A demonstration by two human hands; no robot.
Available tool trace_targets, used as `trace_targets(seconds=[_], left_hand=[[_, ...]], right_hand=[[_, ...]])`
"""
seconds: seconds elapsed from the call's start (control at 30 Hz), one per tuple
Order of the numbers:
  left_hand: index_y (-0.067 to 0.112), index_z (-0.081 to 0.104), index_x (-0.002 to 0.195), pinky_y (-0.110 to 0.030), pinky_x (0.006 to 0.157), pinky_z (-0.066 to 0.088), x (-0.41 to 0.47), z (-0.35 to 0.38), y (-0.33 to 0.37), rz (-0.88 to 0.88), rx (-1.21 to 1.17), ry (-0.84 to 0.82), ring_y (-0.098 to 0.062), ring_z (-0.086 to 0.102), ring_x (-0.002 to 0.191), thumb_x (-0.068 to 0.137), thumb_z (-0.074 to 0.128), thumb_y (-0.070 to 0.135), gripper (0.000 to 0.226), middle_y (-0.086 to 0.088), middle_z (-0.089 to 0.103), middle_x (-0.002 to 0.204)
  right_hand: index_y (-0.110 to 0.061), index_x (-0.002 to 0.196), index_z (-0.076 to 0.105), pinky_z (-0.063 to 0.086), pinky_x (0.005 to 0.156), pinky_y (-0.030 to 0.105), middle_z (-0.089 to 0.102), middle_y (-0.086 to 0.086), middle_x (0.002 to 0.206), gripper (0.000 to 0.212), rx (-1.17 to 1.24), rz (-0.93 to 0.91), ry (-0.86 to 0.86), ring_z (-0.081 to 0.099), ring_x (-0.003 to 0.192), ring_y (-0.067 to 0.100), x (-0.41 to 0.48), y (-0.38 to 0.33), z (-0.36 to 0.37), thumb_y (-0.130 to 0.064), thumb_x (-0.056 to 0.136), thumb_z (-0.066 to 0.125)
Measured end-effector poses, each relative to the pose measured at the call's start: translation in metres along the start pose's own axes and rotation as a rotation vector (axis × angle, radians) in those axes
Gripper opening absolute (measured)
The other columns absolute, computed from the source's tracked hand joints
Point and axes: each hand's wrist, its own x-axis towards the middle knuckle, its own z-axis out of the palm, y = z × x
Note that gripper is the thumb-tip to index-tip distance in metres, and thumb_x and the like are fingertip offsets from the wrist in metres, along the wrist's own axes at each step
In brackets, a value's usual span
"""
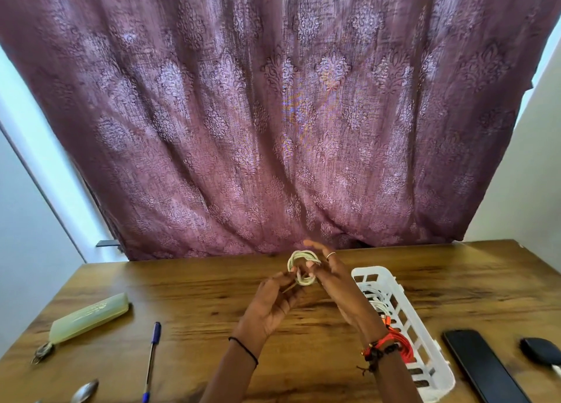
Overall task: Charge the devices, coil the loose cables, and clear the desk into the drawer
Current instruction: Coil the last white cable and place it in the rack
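Above the middle of the wooden desk (188, 299), both hands hold a small white cable (299, 255) wound into a tight coil. My left hand (273, 302) pinches its lower end with the fingertips. My right hand (337, 284), wearing a ring, grips the coil's right side with the fingers spread above it. A white slotted plastic basket (391, 284) lies just right of my right wrist; it holds white cables and a red cable (403, 340). A black phone (482, 369) lies flat at the right, with a black charger plug (540, 352) beyond it.
A pale green case (88, 317) with a key ring lies at the left. A blue pen (151, 360) and a metal spoon (85, 390) lie near the front left edge. A purple patterned curtain (273, 114) hangs behind the desk's far edge.
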Motion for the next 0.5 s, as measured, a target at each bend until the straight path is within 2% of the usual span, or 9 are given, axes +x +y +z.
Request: trace_targets(seconds=[0.1,0.23,0.3,0.37,0.4,0.43,0.5], left_hand=[[-0.006,0.062,0.096,-0.025,0.060,0.057,-0.001,0.002,0.001,0.001,0.054,-0.025,-0.017,0.070,0.071,0.089,0.049,-0.005,0.015,-0.014,0.070,0.084],[-0.004,0.062,0.090,-0.026,0.067,0.058,0.002,-0.001,0.002,-0.017,0.050,-0.061,-0.019,0.070,0.077,0.087,0.052,-0.005,0.011,-0.018,0.068,0.093],[-0.004,0.063,0.091,-0.028,0.071,0.059,0.003,-0.003,0.003,-0.024,0.051,-0.081,-0.020,0.070,0.080,0.087,0.053,-0.005,0.011,-0.019,0.069,0.095],[-0.006,0.062,0.100,-0.031,0.082,0.057,0.003,-0.005,0.005,-0.016,0.076,-0.088,-0.021,0.069,0.087,0.086,0.054,-0.002,0.017,-0.020,0.067,0.104],[-0.005,0.062,0.104,-0.032,0.087,0.055,0.003,-0.007,0.005,-0.009,0.119,-0.075,-0.020,0.067,0.089,0.087,0.055,-0.001,0.019,-0.018,0.067,0.106],[-0.002,0.065,0.102,-0.030,0.087,0.053,0.002,-0.007,0.006,0.007,0.188,-0.051,-0.017,0.066,0.089,0.088,0.055,0.001,0.018,-0.013,0.069,0.102],[0.009,0.070,0.086,-0.023,0.079,0.048,0.000,-0.009,0.008,0.067,0.337,0.023,-0.011,0.060,0.082,0.089,0.056,0.003,0.016,0.002,0.071,0.083]], right_hand=[[-0.025,0.116,0.054,0.048,0.080,0.011,0.066,0.002,0.109,0.043,-0.097,-0.015,0.021,0.062,0.098,0.007,0.001,-0.004,0.001,-0.007,0.081,0.069],[-0.023,0.115,0.052,0.046,0.077,0.007,0.064,-0.002,0.106,0.047,-0.157,-0.015,0.009,0.060,0.096,0.005,0.000,-0.008,0.002,0.004,0.079,0.065],[-0.021,0.112,0.052,0.047,0.071,0.007,0.063,-0.002,0.102,0.043,-0.150,0.008,0.016,0.060,0.092,0.008,0.000,-0.009,0.001,0.006,0.079,0.063],[-0.020,0.111,0.051,0.049,0.069,0.010,0.063,0.002,0.102,0.042,-0.132,0.035,0.013,0.058,0.091,0.010,-0.001,-0.010,0.000,0.007,0.080,0.061],[-0.021,0.112,0.051,0.050,0.074,0.015,0.063,0.002,0.105,0.042,-0.142,0.038,0.008,0.059,0.094,0.012,-0.002,-0.010,-0.001,0.006,0.080,0.059],[-0.024,0.113,0.050,0.050,0.080,0.021,0.063,0.000,0.108,0.043,-0.168,0.039,0.002,0.059,0.098,0.014,-0.002,-0.009,-0.003,0.003,0.081,0.060],[-0.029,0.115,0.048,0.049,0.084,0.030,0.062,-0.004,0.110,0.045,-0.251,0.045,-0.008,0.058,0.097,0.013,-0.002,-0.008,-0.006,-0.006,0.080,0.066]])
